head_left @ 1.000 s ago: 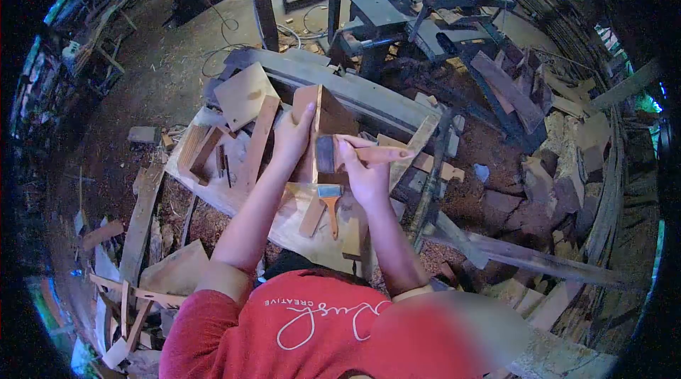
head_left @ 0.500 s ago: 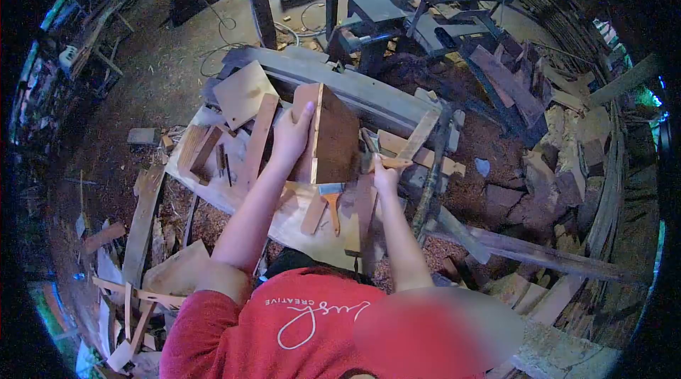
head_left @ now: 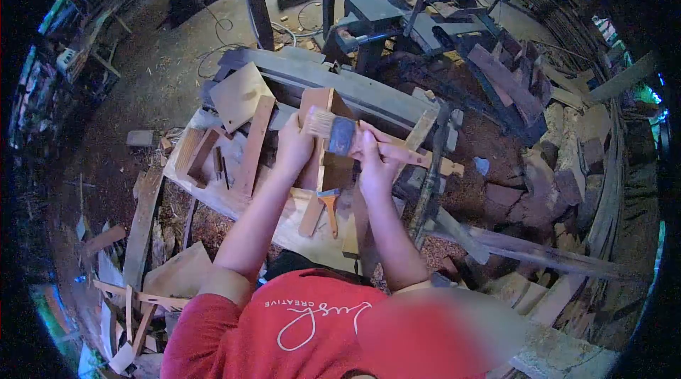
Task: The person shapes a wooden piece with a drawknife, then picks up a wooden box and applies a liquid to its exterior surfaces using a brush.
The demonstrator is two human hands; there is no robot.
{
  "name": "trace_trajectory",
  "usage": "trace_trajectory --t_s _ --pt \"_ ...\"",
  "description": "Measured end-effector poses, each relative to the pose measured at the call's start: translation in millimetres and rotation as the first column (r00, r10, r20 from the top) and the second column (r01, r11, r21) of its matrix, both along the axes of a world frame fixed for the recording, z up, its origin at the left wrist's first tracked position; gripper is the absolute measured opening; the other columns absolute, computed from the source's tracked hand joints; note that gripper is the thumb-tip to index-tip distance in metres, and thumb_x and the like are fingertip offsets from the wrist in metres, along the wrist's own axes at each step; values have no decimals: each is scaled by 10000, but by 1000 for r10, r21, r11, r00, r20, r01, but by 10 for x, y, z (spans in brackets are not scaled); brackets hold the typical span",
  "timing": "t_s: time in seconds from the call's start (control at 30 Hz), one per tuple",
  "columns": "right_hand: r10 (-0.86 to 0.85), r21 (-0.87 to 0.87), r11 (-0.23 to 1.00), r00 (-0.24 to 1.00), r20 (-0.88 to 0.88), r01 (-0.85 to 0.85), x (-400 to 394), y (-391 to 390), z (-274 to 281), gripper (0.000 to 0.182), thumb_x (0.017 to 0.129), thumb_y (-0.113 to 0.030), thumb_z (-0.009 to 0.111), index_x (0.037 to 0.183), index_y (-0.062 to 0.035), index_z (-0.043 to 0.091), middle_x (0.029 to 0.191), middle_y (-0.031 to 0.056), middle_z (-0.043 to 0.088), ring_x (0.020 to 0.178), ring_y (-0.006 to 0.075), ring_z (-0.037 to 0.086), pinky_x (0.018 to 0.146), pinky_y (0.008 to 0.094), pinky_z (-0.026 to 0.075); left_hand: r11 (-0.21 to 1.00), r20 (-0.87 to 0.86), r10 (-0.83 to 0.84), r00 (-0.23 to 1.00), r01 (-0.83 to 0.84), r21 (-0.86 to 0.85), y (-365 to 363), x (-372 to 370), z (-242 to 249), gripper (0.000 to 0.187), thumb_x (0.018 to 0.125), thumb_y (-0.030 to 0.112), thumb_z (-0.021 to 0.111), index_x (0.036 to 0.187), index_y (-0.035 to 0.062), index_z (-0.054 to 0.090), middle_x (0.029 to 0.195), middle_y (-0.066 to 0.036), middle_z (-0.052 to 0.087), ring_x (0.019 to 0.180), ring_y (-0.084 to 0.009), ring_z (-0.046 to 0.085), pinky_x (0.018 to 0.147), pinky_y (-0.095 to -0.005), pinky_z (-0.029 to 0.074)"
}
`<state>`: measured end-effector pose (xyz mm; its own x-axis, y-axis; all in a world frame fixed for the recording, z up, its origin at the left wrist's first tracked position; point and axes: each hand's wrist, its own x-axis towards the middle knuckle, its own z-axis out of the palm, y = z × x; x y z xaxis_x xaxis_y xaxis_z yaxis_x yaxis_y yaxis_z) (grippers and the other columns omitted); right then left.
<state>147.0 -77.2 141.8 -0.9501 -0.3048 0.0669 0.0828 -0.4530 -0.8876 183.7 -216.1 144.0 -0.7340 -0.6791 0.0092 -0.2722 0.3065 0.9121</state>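
bench (head_left: 213,191) | on it: wood offcuts (head_left: 253,136); spare brush (head_left: 330,203); plywood square (head_left: 240,95)

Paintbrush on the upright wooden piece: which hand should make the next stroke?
Right. The right hand already grips the paintbrush, its bristles on the wooden piece. The left hand is occupied steadying that piece.

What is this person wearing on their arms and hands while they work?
Nothing covers the left hand or right hand: no gloves, and no rings or watch that I can make out. Both forearms are bare. Short red sleeves belong to a red T-shirt with white script lettering on the chest.
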Motion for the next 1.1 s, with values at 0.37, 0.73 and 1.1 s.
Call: trace_trajectory --t_s 0.37,0.73,1.1 --pt "-172 199 976 864 473 86 -339 70 -1433 188 755 -185 533 884 -48 533 763 29 543 633 123 531 511 254 447 994 -37 61 997 -64 -91 -197 78 -29 482 774 423 410 705 -48 485 669 -242 514 658 -334 522 604 -366 382" --pt "-122 326 925 965 -234 196 -305 -108 -102 149 755 -97 503 836 13 562 713 73 561 653 119 527 583 242 427 992 173 -8 985 29 -124 120 -88 234 502 764 426 415 821 -66 499 758 -263 523 776 -386 503 667 -385 395" --pt "225 -380 924 865 448 -43 -204 37 2 339 821 -242 400 1079 -24 411 1074 66 455 976 158 447 854 293 356 996 86 -50 995 56 -69 86 -81 280 417 767 356 433 872 -43 497 803 -257 522 814 -379 496 681 -383 396"
